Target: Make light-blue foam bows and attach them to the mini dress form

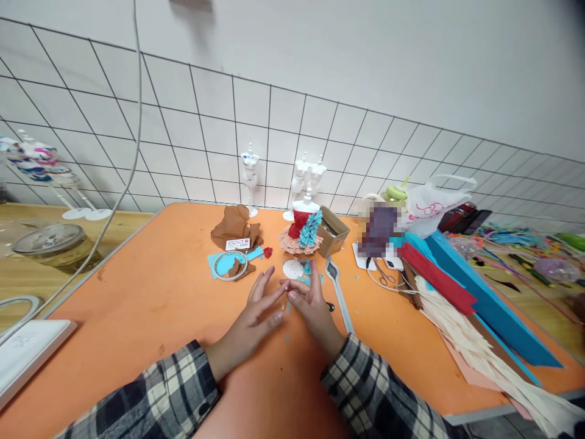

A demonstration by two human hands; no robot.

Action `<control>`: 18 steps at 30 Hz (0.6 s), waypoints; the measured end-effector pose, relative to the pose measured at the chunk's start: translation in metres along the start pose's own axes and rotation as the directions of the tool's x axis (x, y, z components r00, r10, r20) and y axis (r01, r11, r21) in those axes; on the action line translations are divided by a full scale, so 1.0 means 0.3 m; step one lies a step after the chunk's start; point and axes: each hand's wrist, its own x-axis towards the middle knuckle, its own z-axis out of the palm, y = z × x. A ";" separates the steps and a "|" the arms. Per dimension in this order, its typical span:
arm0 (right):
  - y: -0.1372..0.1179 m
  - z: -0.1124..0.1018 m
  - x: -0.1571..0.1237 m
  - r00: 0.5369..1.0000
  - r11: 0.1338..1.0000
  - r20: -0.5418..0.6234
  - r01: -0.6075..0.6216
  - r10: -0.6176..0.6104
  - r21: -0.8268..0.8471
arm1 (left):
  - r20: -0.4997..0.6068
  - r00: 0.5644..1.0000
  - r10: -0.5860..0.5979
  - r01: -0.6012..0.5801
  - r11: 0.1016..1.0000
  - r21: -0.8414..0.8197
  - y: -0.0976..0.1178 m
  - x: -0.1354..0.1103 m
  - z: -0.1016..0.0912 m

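My left hand (253,320) hovers over the orange table (183,341) with its fingers spread, and no object shows in it. Close by, the fingertips of my right hand (315,311) meet or nearly meet those of the left; its index finger points up. Just beyond both hands stands a small white dress form (305,206) wearing a red bodice (299,224), a blue ruffle (311,230) and a pink ruffled skirt (292,245). Its round white base (292,269) has blue scraps (307,268) beside it. A small black-tipped item (330,306) is partly hidden by my right hand.
Brown fabric (233,227), a cable coil (218,266) and a cardboard box (336,231) surround the form. A long grey strip (339,296) lies right of my hand. Scissors (386,277), a red roll (434,277) and cream strips (457,323) are farther right. Bare forms (250,171) stand behind.
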 end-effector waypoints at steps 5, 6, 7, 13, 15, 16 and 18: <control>0.011 -0.007 0.006 0.995 0.994 -0.049 -0.083 0.087 0.074 | 0.068 0.994 0.088 -0.104 0.949 0.298 -0.010 -0.006 0.019; 0.011 -0.011 0.008 0.994 0.993 -0.054 -0.094 0.097 0.067 | 0.071 0.992 0.101 -0.119 0.934 0.338 -0.011 -0.005 0.021; 0.008 -0.018 0.011 0.993 0.994 -0.050 -0.101 0.103 0.051 | 0.068 0.991 0.112 -0.129 0.917 0.378 -0.014 -0.004 0.022; -0.075 -0.191 0.052 0.998 0.942 -0.058 -0.055 0.038 -0.330 | 0.019 0.992 0.124 -0.115 0.837 0.535 -0.047 0.014 0.003; -0.110 -0.296 0.064 0.994 0.823 -0.100 -0.092 0.043 -0.561 | -0.006 0.991 0.137 -0.112 0.830 0.546 -0.061 0.025 -0.010; -0.122 -0.348 0.068 0.990 0.750 -0.131 -0.132 0.060 -0.648 | -0.016 0.990 0.141 -0.109 0.829 0.548 -0.067 0.030 -0.015; -0.131 -0.435 0.074 0.977 0.658 -0.171 -0.213 0.129 -0.722 | -0.026 0.990 0.138 -0.102 0.835 0.541 -0.073 0.037 -0.021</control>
